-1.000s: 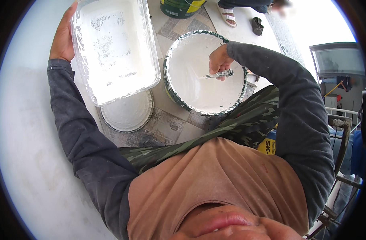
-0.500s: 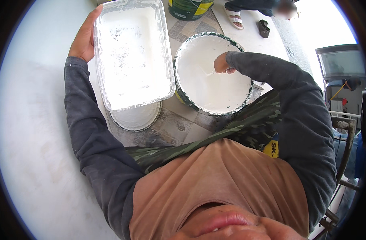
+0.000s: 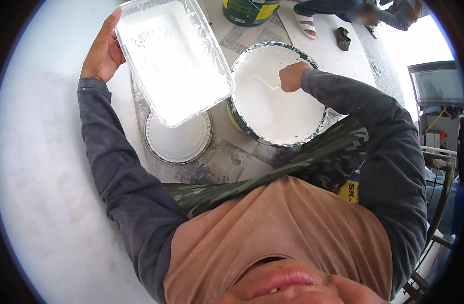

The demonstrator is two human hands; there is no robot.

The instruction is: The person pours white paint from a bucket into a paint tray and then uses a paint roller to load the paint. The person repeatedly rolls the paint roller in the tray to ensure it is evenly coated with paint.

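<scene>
My left hand (image 3: 102,61) grips the left edge of a translucent rectangular tray (image 3: 173,63), coated inside with white paint and held tilted. Beneath the tray's lower end is a round, paint-coated lid (image 3: 179,139) on the floor. My right hand (image 3: 292,76), closed in a fist, is over a large green bucket (image 3: 234,118) of white paint, holding a paint-smeared tool (image 3: 265,82) whose pale bent part shows at the paint's surface; its handle is mostly hidden by my fingers.
A second green-and-yellow bucket (image 3: 248,15) stands at the top. Another person's sandalled foot (image 3: 308,28) and legs are beyond, near a dark shoe-like object (image 3: 343,39). A pale surface (image 3: 39,162) fills the left. A rusty metal frame (image 3: 445,177) stands at my right.
The tray has turned and tilted, exposing more of the round lid below. My right fist has moved slightly right with the tool. The other person's body has shifted rightward.
</scene>
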